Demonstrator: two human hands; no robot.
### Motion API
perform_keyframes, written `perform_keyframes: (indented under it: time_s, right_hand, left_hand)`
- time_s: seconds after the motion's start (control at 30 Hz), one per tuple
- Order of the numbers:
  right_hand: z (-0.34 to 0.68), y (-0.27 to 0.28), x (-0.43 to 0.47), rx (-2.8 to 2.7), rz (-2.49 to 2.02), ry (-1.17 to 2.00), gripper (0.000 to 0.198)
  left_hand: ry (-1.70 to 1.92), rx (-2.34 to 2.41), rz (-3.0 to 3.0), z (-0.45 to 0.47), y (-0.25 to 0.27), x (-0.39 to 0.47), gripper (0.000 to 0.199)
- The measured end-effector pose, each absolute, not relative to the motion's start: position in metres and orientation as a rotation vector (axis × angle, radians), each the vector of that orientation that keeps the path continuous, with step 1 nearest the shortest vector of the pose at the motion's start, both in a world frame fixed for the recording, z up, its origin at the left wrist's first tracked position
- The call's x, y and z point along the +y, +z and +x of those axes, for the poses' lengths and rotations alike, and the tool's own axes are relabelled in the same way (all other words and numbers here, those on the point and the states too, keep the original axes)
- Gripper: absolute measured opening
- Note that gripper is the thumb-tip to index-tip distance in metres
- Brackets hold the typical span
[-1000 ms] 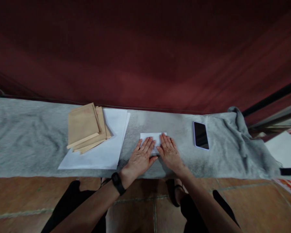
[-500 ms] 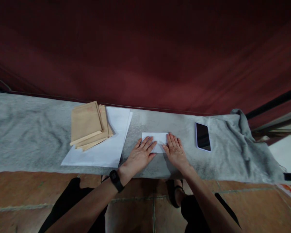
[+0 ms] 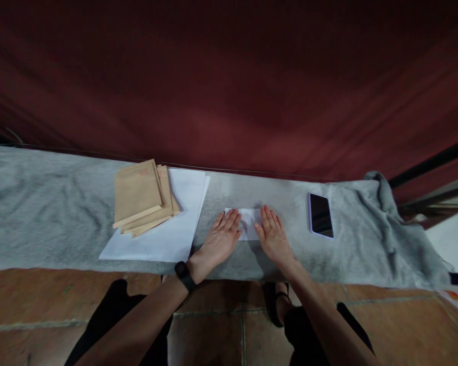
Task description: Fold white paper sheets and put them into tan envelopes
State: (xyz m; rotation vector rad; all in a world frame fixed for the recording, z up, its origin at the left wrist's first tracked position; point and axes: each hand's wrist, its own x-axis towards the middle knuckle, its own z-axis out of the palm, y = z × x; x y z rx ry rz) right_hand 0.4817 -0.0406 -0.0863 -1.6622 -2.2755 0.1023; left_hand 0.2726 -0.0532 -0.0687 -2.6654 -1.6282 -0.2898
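A small white folded paper [image 3: 249,224] lies flat on the grey cloth, right in front of me. My left hand [image 3: 223,236] rests on its left part with the fingers stretched out. Over the paper's right end lies my right hand [image 3: 274,235], palm down, fingers straight and close together. Between the two hands the middle of the paper shows; its ends are hidden beneath my fingers. Neither hand grips anything.
On the left, several brown paper envelopes [image 3: 139,195] are piled on large white paper sheets [image 3: 187,213]. A phone [image 3: 321,215] in a light purple case lies to the right. Grey cloth [image 3: 359,239] covers the narrow table; a dark red curtain [image 3: 229,117] hangs behind it.
My left hand has slid left toward the paper's left end, with its fingers closer together, so more of the paper's middle shows. My right hand has hardly moved.
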Motion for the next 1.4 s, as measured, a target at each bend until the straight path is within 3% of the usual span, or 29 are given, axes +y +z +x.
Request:
perform_keyframes:
  time_s: [0.17, 0.6, 1.13, 1.4]
  right_hand:
    - [0.455, -0.088, -0.049, -2.386, -1.511, 0.177, 0.059]
    - [0.477, -0.094, -0.041, -2.385, -1.600, -0.027, 0.063]
    - [0.502, -0.099, -0.037, -2.361, -1.703, -0.047, 0.069]
    - [0.514, -0.100, -0.033, -2.296, -1.739, -0.056, 0.063]
  left_hand:
    - [-0.279, -1.683, -2.654, 0.290, -0.076, -0.054, 0.058]
    - [-0.217, -1.758, -2.534, 0.279, -0.075, -0.050, 0.071]
    - [-0.192, -1.798, -2.537, 0.276, -0.071, -0.051, 0.073]
    - [-0.243, -1.804, -2.540, 0.274, -0.071, -0.051, 0.072]
